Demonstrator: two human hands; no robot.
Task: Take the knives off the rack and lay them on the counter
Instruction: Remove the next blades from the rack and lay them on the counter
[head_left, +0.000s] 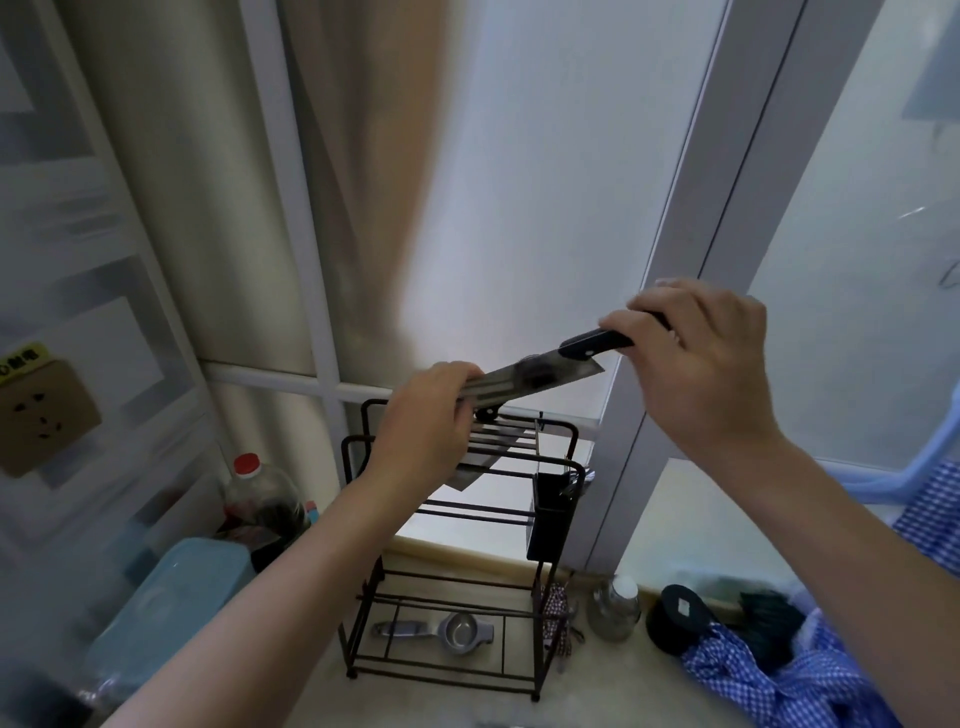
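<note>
Forearms enter from the lower edge and meet above the rack. Left hand (423, 415) — fingers closed over the far end of the cleaver blade (540, 378), steadying it. Right hand (696, 358) — curled shut around the cleaver's dark handle (597, 343). The cleaver is lifted clear of the black wire rack (467, 519), tilted handle-up, and is not yet on the bench (322, 696).

Progress, as judged: 1 knife is out and in transit; no knife lies on the visible bench. At least 1 more blade (483, 457) appears to sit in the rack's upper slots, partly hidden by the left hand, so most of the task remains.

Containers, left to right: a blue lidded box (171, 603); a red-capped bottle (260, 499) holding dark liquid; the rack's bottom tier with a metal squeezer (452, 631); a black caddy (553, 512) hung on the rack's right side, contents unclear; a small glass jar (615, 605).
</note>
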